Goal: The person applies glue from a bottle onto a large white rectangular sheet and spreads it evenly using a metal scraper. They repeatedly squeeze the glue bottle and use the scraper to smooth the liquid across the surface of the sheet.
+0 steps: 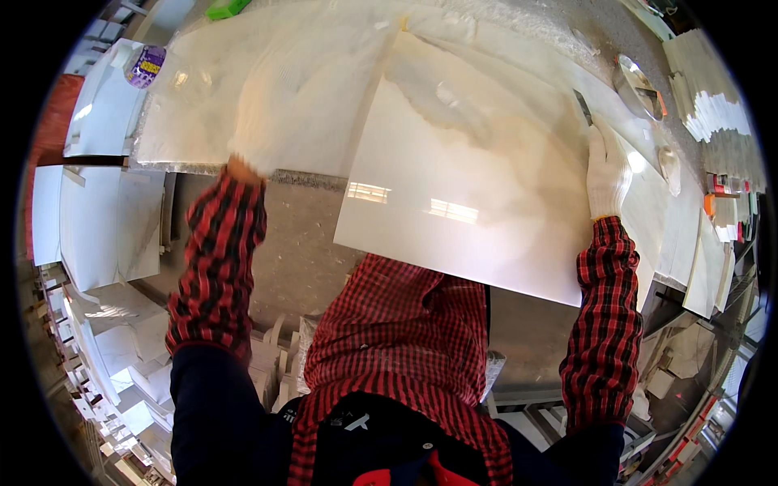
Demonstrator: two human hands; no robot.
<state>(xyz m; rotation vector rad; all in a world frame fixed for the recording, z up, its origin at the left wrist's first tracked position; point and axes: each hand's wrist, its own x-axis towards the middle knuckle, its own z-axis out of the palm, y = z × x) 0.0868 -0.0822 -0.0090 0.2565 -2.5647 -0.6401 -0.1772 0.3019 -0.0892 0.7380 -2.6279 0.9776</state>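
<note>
A large glossy white slab (462, 178) with beige-grey veining lies tilted on a long pale stone surface (308, 105). It juts past the surface's near edge toward my body. My right hand (608, 174), in a white knit glove, is at the slab's right edge, closed around a putty knife whose narrow dark blade (583, 107) points forward. My left hand (246, 166) reaches over the pale surface, left of the slab and apart from it. Motion smears it, so its fingers and anything in them cannot be made out.
Beyond my right hand sits a round metal bowl (639, 87) with a tool inside. A purple-labelled round container (146, 66) stands at the far left, and a green block (227, 8) at the back. Stacked white slabs (109, 227) stand left; more sheets (707, 85) lie far right.
</note>
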